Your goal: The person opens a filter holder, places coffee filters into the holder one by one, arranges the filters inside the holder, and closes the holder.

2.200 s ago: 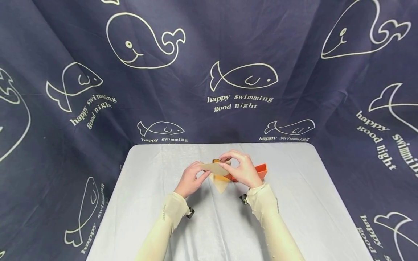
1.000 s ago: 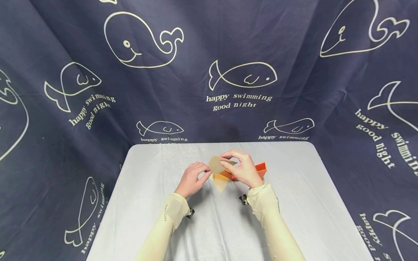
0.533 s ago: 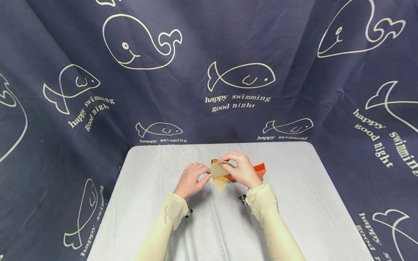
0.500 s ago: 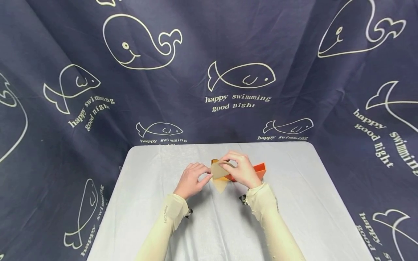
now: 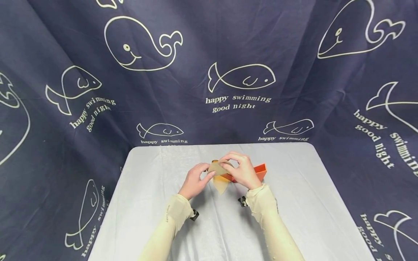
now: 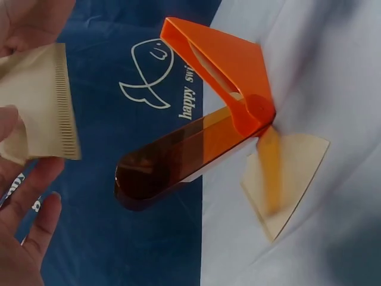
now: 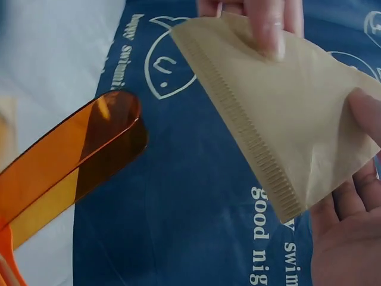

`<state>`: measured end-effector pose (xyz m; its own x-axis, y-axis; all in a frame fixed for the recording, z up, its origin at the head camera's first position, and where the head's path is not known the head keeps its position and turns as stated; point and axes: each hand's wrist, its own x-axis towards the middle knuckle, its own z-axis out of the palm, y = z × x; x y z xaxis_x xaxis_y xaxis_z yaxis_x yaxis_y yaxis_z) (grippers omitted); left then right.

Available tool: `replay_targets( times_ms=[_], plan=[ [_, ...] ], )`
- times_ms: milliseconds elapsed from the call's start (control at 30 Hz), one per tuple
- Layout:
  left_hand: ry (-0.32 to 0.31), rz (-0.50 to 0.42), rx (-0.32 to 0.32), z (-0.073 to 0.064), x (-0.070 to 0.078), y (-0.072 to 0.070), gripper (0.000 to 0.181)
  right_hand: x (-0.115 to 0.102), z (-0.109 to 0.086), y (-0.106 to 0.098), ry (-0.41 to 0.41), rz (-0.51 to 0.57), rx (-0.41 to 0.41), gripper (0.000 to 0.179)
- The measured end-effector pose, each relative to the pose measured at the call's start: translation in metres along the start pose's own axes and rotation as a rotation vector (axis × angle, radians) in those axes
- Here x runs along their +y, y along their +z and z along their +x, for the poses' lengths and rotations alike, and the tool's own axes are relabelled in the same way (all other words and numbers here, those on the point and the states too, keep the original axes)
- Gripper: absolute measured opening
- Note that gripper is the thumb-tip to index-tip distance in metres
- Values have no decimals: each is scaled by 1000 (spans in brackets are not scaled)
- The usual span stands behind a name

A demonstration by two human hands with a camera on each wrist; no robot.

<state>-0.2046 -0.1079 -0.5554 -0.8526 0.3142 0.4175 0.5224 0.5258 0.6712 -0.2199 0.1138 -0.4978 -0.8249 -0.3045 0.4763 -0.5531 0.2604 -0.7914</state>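
Note:
Both hands hold a folded tan paper coffee filter (image 5: 215,168) above the table, its crimped seam showing in the right wrist view. My left hand (image 5: 193,182) pinches its left part, thumb in front and fingers behind. At the other side my right hand (image 5: 244,173) pinches it between thumb and fingers. Just beyond them on the table is an orange filter holder (image 6: 238,59) with a see-through amber cover (image 6: 172,155) swung out; some tan paper shows inside. Beside it lies another tan piece like a filter (image 6: 297,170), partly tinted amber.
A pale cloth covers the table (image 5: 150,174). Dark blue curtains (image 5: 196,47) printed with whales and fish rise close behind it and at both sides. Dark straps (image 5: 242,201) show at the wrists.
The filter has been turned and tilted between the hands. Half a second ago my left fingertips were at its left edge; now that hand has shifted right, its thumb over the paper.

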Motion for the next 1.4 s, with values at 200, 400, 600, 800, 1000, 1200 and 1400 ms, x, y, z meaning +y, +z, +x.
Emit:
replay_targets(
  times_ms=[200,400,600,800,1000,1200,1400],
  plan=[
    [65,21,75,0,-1,-2,7,0,-2,-4,42,120,32,11],
    [97,61,83,2,-4,-3,5,5,-4,-5,76,111,39,9],
    [91,76,72,6,-5,-2,9,18,-11,-24,126,110,229,17],
    [68,95,55,12,-5,2,13,52,-25,-52,297,189,600,22],
    [32,112,14,23,-2,14,10,86,-42,-61,592,121,692,32],
    [10,104,-35,36,2,39,10,112,-60,-54,762,91,554,37],
    [-95,49,-47,44,6,61,10,122,-67,-46,779,51,506,35]
  ],
)
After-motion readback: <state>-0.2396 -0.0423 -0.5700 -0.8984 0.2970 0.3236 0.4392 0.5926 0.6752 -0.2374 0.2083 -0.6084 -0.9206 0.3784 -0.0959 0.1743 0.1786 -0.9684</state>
